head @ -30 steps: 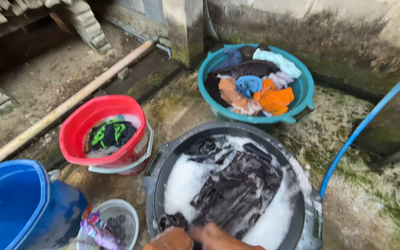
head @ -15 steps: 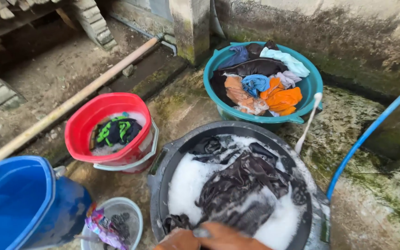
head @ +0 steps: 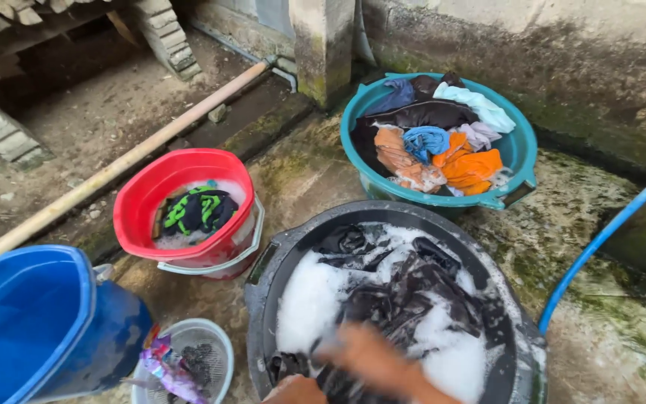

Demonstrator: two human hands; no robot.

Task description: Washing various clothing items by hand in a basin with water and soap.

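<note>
Your two hands are at the near rim of the black wash tub (head: 263,269), which sits on the mossy concrete floor (head: 562,247). Your right hand (head: 371,363) is a blurred streak pressed into the dark wet garment (head: 405,299) that lies in white suds in the middle of the tub; the blur hides its fingers, so you cannot tell whether they are spread or gripping. Your left hand (head: 295,390) is just beside it at the bottom edge of the view, touching the dark cloth near the tub's near-left wall; only its back shows, and its fingers are hidden as well.

Beyond the tub stands a teal basin (head: 521,150) heaped with dark, orange, blue and pale clothes. To the tub's left is a red bucket (head: 136,202) holding a black and green garment in soapy water. Nearer you on the left are a large blue bucket (head: 31,322) and a small white colander (head: 214,348) with a crumpled wrapper inside. A blue hose (head: 600,239) runs along the floor on the right.
</note>
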